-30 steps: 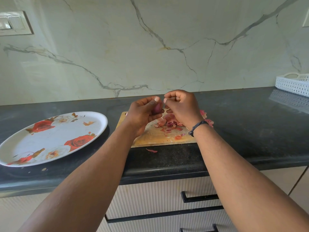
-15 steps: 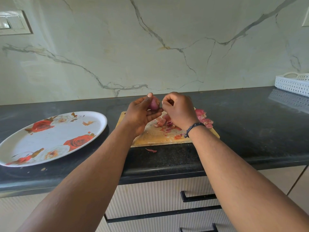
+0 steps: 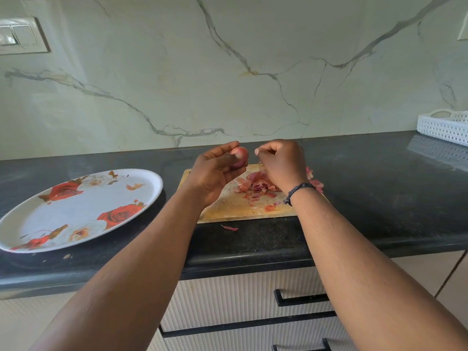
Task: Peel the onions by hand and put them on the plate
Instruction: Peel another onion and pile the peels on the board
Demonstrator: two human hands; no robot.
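Observation:
My left hand [image 3: 215, 171] holds a small pink onion [image 3: 241, 158] between thumb and fingers, above the far left of a wooden cutting board [image 3: 228, 209]. My right hand [image 3: 281, 165] hovers just right of the onion with fingers curled, pinching what looks like a thin strip of peel that hangs down from it. A pile of reddish onion peels [image 3: 255, 186] lies on the board under my right hand. The white oval plate [image 3: 58, 224] with red roses sits to the left on the black counter, with no onions on it.
One loose peel scrap [image 3: 230, 228] lies on the black counter [image 3: 379, 198] in front of the board. A white lattice basket [image 3: 443, 126] stands at the far right against the marble wall. Drawers with black handles [image 3: 301, 297] are below the counter edge.
My hands have drawn slightly apart: the left turned the onion upward and left, the right pulled away to the right, off the onion.

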